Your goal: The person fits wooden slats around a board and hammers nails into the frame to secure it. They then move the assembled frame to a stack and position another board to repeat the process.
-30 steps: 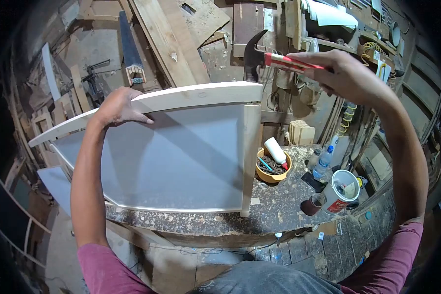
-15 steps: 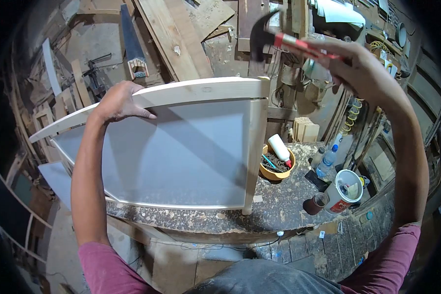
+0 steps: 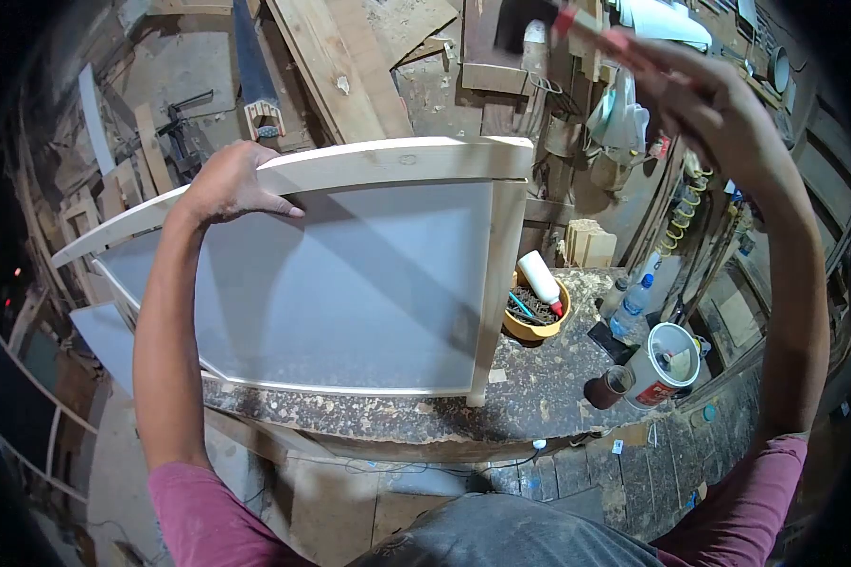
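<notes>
A pale wooden frame [image 3: 397, 163] with a smooth light grey panel [image 3: 369, 283] inside it stands on edge on the workbench. My left hand [image 3: 241, 181] grips its top rail, thumb on the near face and fingers over the far side. High at the upper right, my right hand [image 3: 709, 109] is wrapped round the handle of a claw hammer [image 3: 591, 30]. The hammer's dark head is above the frame's right corner, apart from it, blurred and partly cut off by the top edge of the picture.
On the worn workbench [image 3: 563, 406] stand a yellow bowl [image 3: 531, 331] of nails with a white glue bottle [image 3: 540, 282], a water bottle [image 3: 632, 307], a dark cup [image 3: 610, 387] and a white bucket [image 3: 660, 373]. A handsaw [image 3: 257, 76] and boards [image 3: 336, 76] lie behind the frame.
The hammer has risen in my right hand toward the top edge. The frame's right corner appears slightly higher and further right; my left hand keeps its hold.
</notes>
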Demonstrator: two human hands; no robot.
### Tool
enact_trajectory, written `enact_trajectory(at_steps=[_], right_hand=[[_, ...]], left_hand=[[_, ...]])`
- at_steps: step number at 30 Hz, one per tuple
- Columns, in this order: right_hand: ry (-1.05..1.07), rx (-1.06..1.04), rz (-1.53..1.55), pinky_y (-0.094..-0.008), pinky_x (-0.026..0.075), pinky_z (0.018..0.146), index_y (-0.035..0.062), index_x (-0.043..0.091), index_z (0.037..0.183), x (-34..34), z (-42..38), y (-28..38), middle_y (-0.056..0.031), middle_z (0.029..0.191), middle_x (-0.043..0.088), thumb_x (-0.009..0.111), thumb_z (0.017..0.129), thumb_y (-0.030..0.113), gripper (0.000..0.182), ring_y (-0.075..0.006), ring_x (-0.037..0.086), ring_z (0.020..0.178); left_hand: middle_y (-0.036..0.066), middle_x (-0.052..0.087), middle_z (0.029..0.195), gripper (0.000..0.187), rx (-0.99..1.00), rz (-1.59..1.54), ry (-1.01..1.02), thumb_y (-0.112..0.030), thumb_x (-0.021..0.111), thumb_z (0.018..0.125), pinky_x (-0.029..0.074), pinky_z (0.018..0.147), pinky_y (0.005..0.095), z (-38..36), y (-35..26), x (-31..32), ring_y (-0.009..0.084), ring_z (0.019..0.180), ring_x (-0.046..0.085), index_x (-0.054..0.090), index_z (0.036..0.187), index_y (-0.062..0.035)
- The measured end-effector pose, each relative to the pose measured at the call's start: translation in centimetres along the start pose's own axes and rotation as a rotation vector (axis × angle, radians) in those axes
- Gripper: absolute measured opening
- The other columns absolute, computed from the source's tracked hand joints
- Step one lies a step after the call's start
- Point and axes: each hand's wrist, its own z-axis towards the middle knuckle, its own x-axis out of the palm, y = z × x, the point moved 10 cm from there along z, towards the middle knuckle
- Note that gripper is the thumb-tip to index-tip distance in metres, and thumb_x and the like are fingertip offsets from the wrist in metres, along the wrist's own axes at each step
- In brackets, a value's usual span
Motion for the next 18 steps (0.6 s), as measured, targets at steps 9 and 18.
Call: enact_trajectory(at_steps=[9,18], right_hand=[[0.240,-0.029,-0.165,-0.0262,0.040,0.047,0.0194,0.056,0.132,3.8,-0.5,0.3,-0.0041,0.069,0.059,0.055,0.095,0.021,0.037,-0.0076,0.049,0.054],[-0.058,0.023,-0.002,-0.0228,0.036,0.042,0.0210,0.052,0.135,-0.4,-0.4,-1.0,-0.0004,0.061,0.051,0.053,0.096,0.017,0.039,-0.0050,0.046,0.051]], left_hand=[[0.015,0.069,0.078,0.047,-0.017,-0.023,0.012,-0.034,0.087,0.054,0.050,0.072,0.0349,-0.1,-0.1,0.1,0.0289,0.072,0.065,0.071,0.085,-0.0019],[0.016,0.069,0.079,0.050,-0.006,0.003,-0.007,-0.036,0.087,0.053,0.050,0.073,0.0354,-0.3,-0.4,-0.1,0.0293,0.073,0.065,0.071,0.085,-0.0015]])
